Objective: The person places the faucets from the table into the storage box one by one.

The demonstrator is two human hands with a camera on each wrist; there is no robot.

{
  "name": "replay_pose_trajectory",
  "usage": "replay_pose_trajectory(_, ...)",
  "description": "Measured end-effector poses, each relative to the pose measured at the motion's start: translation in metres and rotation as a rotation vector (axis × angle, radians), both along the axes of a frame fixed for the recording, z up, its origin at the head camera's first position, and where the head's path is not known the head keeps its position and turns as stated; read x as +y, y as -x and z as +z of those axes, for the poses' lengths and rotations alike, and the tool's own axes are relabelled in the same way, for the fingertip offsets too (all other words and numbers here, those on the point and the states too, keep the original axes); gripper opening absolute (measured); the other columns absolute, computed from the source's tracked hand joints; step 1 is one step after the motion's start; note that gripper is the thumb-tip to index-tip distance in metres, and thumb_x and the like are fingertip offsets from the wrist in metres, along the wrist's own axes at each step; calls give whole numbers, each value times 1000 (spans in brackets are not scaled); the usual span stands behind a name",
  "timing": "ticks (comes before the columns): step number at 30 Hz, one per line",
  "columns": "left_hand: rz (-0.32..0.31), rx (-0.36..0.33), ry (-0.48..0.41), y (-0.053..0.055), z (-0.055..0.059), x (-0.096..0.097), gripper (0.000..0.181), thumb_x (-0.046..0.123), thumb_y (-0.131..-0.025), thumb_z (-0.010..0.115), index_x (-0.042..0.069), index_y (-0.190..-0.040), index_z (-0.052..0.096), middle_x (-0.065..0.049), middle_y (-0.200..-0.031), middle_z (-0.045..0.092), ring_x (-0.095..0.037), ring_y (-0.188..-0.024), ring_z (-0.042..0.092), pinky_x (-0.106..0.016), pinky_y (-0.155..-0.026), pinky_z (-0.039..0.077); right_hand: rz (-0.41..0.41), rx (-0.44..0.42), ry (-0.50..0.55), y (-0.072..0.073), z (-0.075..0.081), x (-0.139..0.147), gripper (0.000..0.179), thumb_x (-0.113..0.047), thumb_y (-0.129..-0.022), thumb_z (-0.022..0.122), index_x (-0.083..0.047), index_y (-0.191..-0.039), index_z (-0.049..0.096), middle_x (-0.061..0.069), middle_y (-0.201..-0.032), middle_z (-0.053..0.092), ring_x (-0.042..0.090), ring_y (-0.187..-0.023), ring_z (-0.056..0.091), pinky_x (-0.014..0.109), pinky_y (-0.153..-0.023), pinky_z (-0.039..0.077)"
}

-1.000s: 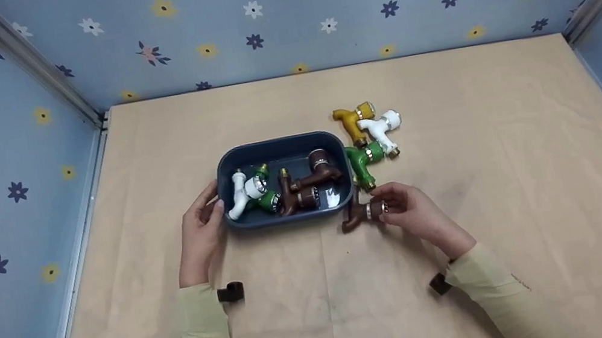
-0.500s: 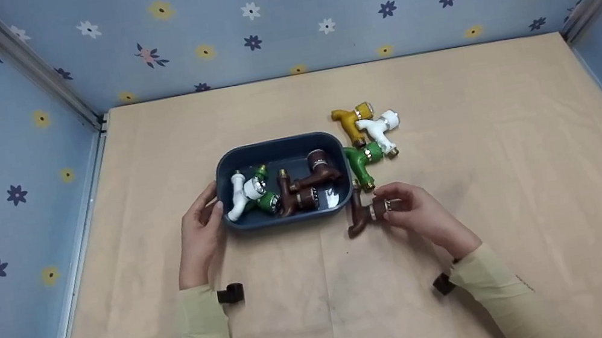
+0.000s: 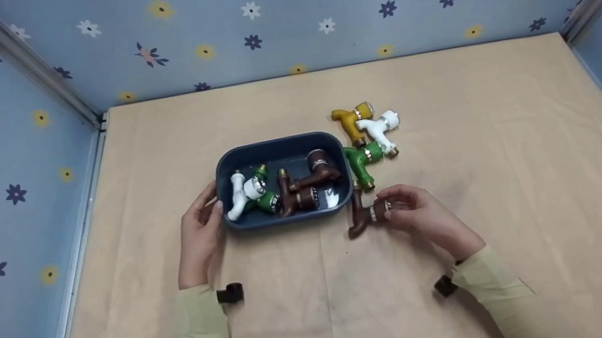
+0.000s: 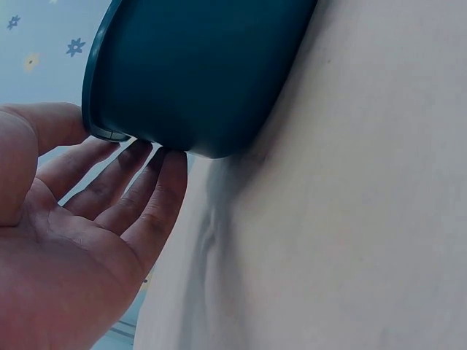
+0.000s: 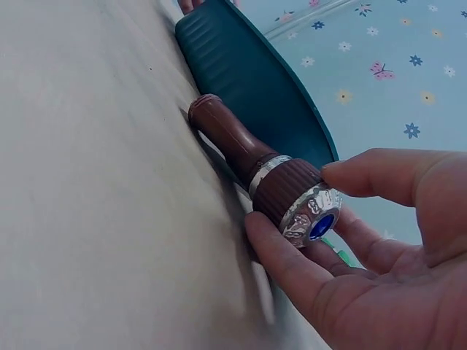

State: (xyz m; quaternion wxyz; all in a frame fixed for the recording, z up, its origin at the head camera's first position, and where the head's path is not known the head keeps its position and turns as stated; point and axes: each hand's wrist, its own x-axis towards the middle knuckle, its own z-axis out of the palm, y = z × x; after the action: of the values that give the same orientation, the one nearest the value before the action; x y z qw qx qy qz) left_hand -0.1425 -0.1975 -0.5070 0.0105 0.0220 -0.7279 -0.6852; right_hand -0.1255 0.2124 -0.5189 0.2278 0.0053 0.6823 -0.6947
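My left hand (image 3: 201, 231) holds the left end of a dark blue plastic tub (image 3: 291, 218). In the left wrist view the thumb is at the tub's rim and the fingertips are against its outer wall. Inside the tub lie a white tap (image 3: 238, 198), a green tap (image 3: 268, 202) partly beneath it, and two brown taps, one near the front (image 3: 286, 196) and one behind it (image 3: 319, 175). With thumb and fingers my right hand (image 3: 428, 218) pinches the ribbed knob of another brown tap (image 5: 233, 138), low beside the tub's front right corner.
Right of the tub a green tap (image 3: 361, 168) lies close to its wall. Beyond it are a yellow tap (image 3: 351, 124) and a white tap (image 3: 379, 130), lying together. Flowered panels (image 3: 287, 12) border the beige cloth-covered table (image 3: 484, 132).
The right hand and its brown tap have shifted slightly right and towards me, mostly in the first half second. The left hand and tub are nearly still.
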Motion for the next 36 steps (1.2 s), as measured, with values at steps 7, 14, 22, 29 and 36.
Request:
replay_pose_trajectory(7, 7, 66, -39, 5, -21, -5, 44, -2, -97, 50, -3, -141, 43, -24, -138, 46, -35, -123, 48, -19, -90, 43, 12, 24, -10, -4, 1, 4, 44, 6, -86, 62, 6, -128, 49, 22, -120, 58, 25, -104, 61, 31, -83, 51)
replay_pose_trajectory(14, 12, 69, -40, 6, -24, -6, 44, -1, -97, 50, -3, -141, 44, -23, -137, 47, -35, -121, 49, -19, -88, 43, 22, 45, -3, -11, 4, 9, 44, 10, -84, 62, 7, -126, 50, 21, -118, 59, 25, -103, 62, 32, -82, 51)
replay_pose_trajectory(22, 0, 36, -30, 0, -2, 0, 44, -5, -97, 48, -9, -140, 40, -28, -138, 44, -39, -122, 47, -19, -88, 43, 9, 75, 20, -18, 11, 17, 42, 6, -86, 64, 5, -126, 51, 21, -119, 59, 27, -107, 61, 34, -88, 50)
replay_pose_trajectory(29, 4, 32, -24, -1, 0, 0, 44, -5, -97, 49, -9, -140, 41, -27, -138, 44, -38, -121, 48, -19, -89, 43, -15, 88, 59, -20, 23, 22, 42, 6, -86, 65, 7, -126, 51, 22, -119, 59, 26, -105, 62, 37, -86, 51)
replay_pose_trajectory(36, -1, -1, 8, -1, 1, -1, 45, -2, -97, 50, -4, -141, 41, -25, -139, 44, -36, -123, 48, -19, -89, 42, -26, 119, 87, -16, 34, 21, 43, 4, -85, 68, 8, -124, 51, 24, -118, 59, 28, -104, 63, 34, -87, 50)
